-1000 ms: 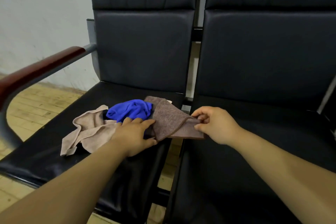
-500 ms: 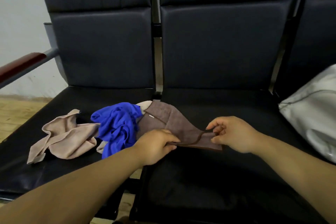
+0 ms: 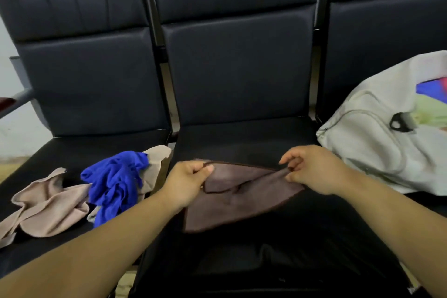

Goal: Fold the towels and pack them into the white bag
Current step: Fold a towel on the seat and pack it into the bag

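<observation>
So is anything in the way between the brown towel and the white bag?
Nothing visible blocks it. The brown towel lies on the middle seat, pinched by the left hand and right hand. The white bag sits just to its right, with only bare black seat between them.

No text, label, brand, number or sign can be read. The white bag (image 3: 377, 133) carries a coloured patch (image 3: 433, 104) near its right edge, too blurred to show any lettering.

One brown towel (image 3: 238, 203), one blue towel (image 3: 113, 183), beige towels (image 3: 48, 207) — count unclear; one white bag (image 3: 377, 145).
</observation>
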A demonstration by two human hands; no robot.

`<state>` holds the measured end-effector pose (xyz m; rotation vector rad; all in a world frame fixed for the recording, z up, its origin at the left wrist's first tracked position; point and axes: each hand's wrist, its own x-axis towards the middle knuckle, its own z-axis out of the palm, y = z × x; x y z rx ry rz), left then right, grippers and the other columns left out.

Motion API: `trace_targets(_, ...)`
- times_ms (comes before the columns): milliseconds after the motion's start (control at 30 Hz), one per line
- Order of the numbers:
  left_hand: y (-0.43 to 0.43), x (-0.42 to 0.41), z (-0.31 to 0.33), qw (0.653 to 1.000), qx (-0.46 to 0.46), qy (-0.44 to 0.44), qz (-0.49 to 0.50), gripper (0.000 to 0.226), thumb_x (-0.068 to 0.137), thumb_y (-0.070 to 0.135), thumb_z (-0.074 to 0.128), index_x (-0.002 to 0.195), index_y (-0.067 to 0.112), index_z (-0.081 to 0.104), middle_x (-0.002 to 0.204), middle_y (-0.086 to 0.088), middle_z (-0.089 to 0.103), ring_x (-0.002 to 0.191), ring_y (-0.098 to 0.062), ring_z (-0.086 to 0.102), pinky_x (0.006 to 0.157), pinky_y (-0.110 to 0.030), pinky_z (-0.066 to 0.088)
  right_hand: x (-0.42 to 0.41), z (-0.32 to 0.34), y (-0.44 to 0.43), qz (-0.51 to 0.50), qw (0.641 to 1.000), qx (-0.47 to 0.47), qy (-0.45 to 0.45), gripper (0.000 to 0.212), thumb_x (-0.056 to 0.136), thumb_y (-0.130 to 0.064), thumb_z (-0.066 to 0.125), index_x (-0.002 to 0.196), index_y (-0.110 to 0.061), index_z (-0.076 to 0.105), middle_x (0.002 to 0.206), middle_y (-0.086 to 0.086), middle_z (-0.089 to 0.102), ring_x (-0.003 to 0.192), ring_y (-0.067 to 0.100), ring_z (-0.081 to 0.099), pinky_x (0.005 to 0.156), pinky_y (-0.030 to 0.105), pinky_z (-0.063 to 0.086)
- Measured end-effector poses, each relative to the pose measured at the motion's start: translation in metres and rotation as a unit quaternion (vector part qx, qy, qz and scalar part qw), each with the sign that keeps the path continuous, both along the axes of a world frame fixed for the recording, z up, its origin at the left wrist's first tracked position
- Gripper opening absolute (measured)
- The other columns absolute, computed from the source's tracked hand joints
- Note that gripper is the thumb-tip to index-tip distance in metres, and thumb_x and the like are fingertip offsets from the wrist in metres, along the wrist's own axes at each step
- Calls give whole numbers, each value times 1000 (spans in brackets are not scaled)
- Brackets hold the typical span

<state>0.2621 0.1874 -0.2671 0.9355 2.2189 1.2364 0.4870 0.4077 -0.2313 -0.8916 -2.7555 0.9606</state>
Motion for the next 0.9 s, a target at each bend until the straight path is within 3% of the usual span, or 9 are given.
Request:
trace_targets(100, 4, 4, 23, 996, 64, -37, 53, 18, 99, 19, 64, 97, 28, 79, 94, 6, 78, 90, -8, 73, 82, -26, 58, 16, 7, 8, -17, 999, -15, 37, 34, 79, -19, 84, 98, -44, 69, 91, -15, 70, 81, -1, 67, 78, 20, 54)
trace_targets(200, 2, -1, 40, 985, 140, -65, 74, 22, 97, 10, 64, 109, 23, 77, 103, 5, 77, 99, -7, 71, 90, -25, 56, 30, 13, 14, -26, 992, -71, 100, 32, 79, -16, 86, 98, -38, 73, 87, -7, 74, 77, 2, 70, 78, 22, 54)
trace_targets(333, -7, -9, 53, 978, 174, -88, 78, 23, 95, 8, 66, 98, 25, 80, 102, 4, 78, 102, -13, 71, 90, -30, 54, 41, 16, 18, -37, 978, -98, 183, 25, 79, -15, 85, 90, -36, 80, 85, -3, 75, 84, 15, 72, 84, 27, 55)
trace_targets(433, -13, -12, 60, 977, 180, -102, 60, 21, 95, 10, 67, 95, 24, 82, 104, -5, 78, 104, -23, 72, 91, -41, 55, 44, 19, 17, -35, 977, -87, 189, 21, 81, -18, 84, 89, -37, 80, 86, -8, 74, 84, 11, 71, 83, 26, 54)
trace_targets(600, -21, -16, 82, 978, 190, -67, 44, 22, 95, 9, 67, 98, 26, 80, 95, -8, 77, 94, -24, 72, 86, -40, 57, 41, 35, 12, -40, 972, -110, 205, 23, 85, -11, 80, 90, -33, 80, 91, -8, 77, 88, 9, 73, 86, 31, 56)
trace_targets(700, -22, -25, 98, 982, 182, -32, 45, 24, 95, 10, 68, 102, 30, 77, 83, -5, 72, 82, -18, 68, 79, -39, 57, 26, 56, 14, -68, 964, -84, 243, 21, 86, -12, 80, 94, -31, 77, 92, -15, 77, 90, 0, 71, 83, 24, 54)
trace_targets(833, -3, -49, 132, 978, 194, 7, 79, 20, 93, 14, 72, 88, 32, 79, 88, -1, 78, 85, -20, 73, 75, -35, 55, -6, 102, 29, -79, 962, -21, 262, 17, 88, -14, 78, 97, -28, 77, 93, -12, 76, 77, -7, 68, 67, 11, 46)
trace_targets(900, 11, -63, 156, 971, 218, 22, 91, 23, 91, 13, 74, 82, 33, 79, 87, 1, 78, 88, -23, 74, 76, -34, 55, -23, 130, 37, -83, 957, 22, 276, 19, 88, -14, 77, 93, -32, 76, 93, -14, 74, 77, -4, 67, 67, 10, 45)
